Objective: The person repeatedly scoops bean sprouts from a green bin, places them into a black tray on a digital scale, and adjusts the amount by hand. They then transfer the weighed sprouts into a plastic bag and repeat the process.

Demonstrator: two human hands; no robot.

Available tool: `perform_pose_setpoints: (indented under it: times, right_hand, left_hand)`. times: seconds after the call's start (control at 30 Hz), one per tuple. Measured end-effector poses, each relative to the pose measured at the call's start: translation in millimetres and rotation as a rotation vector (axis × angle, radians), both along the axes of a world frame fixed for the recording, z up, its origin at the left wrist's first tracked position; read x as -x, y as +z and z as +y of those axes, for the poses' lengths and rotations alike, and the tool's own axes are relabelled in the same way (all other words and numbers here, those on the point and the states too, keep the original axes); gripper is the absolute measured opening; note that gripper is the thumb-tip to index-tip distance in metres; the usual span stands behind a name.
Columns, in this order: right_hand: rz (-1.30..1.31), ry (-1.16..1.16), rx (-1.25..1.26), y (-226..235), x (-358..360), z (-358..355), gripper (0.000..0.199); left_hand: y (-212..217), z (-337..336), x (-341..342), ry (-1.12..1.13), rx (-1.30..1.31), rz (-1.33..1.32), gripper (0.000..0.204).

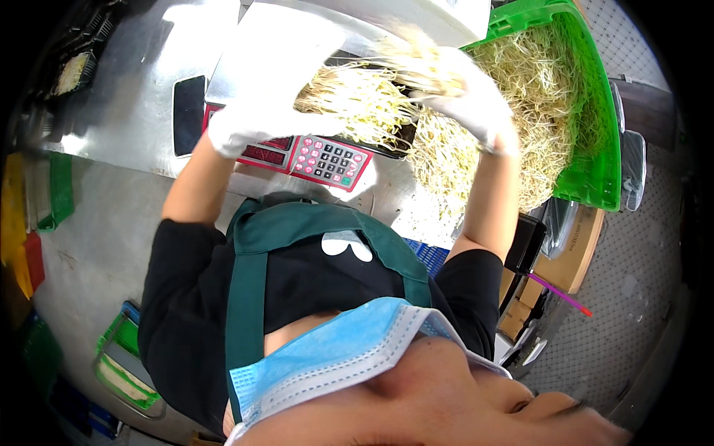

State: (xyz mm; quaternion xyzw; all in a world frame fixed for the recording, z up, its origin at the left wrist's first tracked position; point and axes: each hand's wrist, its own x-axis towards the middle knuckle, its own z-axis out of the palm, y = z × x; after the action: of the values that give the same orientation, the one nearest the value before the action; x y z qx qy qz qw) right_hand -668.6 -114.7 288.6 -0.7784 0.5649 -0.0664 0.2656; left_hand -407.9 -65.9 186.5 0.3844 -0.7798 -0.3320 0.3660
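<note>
My left hand (pixel 271 111), in a white glove washed out by glare, curves round a bunch of bean sprouts (pixel 361 104), thumb along the near side. The bunch lies in a black tray (pixel 404 141) on a digital scale, whose red-framed keypad (pixel 327 160) faces me. To the right, my right hand (pixel 472 100), also white-gloved and slightly blurred, closes on a smaller bunch of sprouts (pixel 420 67) over the tray's far right corner. Loose sprouts (pixel 446 160) spread across the metal table beneath my right wrist.
A green crate (pixel 595 182) heaped with sprouts (pixel 532 97) stands tipped at the right. A dark flat device (pixel 189 117) lies left of the scale. Black trays (pixel 85 67) sit at the far left. A white box-like surface (pixel 446 18) borders the scale's far side.
</note>
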Motion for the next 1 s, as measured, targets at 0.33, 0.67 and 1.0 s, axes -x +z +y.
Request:
perform_pose_setpoints:
  times: [0.33,0.67,1.0]
  right_hand:
    - [0.047,0.333,0.194,-64.8,-38.7,23.7,0.076]
    - [0.36,0.491,0.272,-54.2,-25.1,15.0,0.071]
    - [-0.151,0.271,0.312,-101.5,46.3,28.0,0.028]
  left_hand:
    - [-0.4,-8.3,39.6,0.121,0.578,-0.279,0.077]
    - [-24.1,-14.5,44.5,0.036,0.443,-0.451,0.083]
    - [-22.5,-13.0,45.3,0.027,0.3,-0.341,0.088]
